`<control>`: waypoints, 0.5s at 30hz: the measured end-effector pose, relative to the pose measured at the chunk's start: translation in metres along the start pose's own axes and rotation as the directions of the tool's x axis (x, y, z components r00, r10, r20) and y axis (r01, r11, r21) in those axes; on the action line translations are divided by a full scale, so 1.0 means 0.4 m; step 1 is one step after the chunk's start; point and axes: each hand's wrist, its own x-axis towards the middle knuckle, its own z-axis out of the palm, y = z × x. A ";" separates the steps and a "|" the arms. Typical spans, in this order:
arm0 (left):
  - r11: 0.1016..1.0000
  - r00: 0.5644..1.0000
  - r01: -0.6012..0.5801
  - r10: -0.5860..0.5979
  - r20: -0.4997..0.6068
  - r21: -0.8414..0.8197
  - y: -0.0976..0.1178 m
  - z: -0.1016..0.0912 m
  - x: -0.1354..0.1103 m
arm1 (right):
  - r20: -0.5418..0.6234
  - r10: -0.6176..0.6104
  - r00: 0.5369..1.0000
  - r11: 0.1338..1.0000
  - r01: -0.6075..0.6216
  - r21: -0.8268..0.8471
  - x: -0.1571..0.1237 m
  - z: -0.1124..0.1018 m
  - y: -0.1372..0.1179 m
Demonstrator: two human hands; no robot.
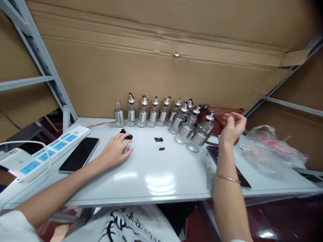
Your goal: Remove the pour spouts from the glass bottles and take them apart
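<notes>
My left hand (116,149) rests on the white table (156,178) with its fingers curled over a small metal and black spout part (127,141). My right hand (232,127) is raised above the table at the right, fingers loosely spread, holding nothing. It hovers just right of a diagonal row of glass oil bottles (194,132) with steel sleeves and pourer tops. More such bottles (143,112) stand in a line along the cardboard wall. A few tiny black parts (159,142) lie loose between my hands.
A black phone (80,154) and a white power strip with blue sockets (47,149) lie at the left. A crumpled clear plastic bag (270,149) sits at the right, a dark flat device (227,164) under my right forearm, a brown bag (219,117) behind the bottles.
</notes>
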 end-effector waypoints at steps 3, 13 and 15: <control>1.000 1.000 0.005 -0.004 0.017 -0.027 0.000 0.001 0.000 | 0.206 0.143 0.968 0.989 -0.147 0.004 0.013 -0.002 0.055; 0.987 0.992 0.050 -0.066 -0.103 -0.153 -0.003 -0.015 0.002 | 0.363 0.095 0.927 0.995 -0.078 -0.062 -0.002 0.008 0.110; 0.988 0.985 0.032 -0.057 -0.160 -0.151 -0.003 -0.014 0.000 | 0.319 -0.032 0.947 0.995 0.060 -0.079 -0.005 0.004 0.102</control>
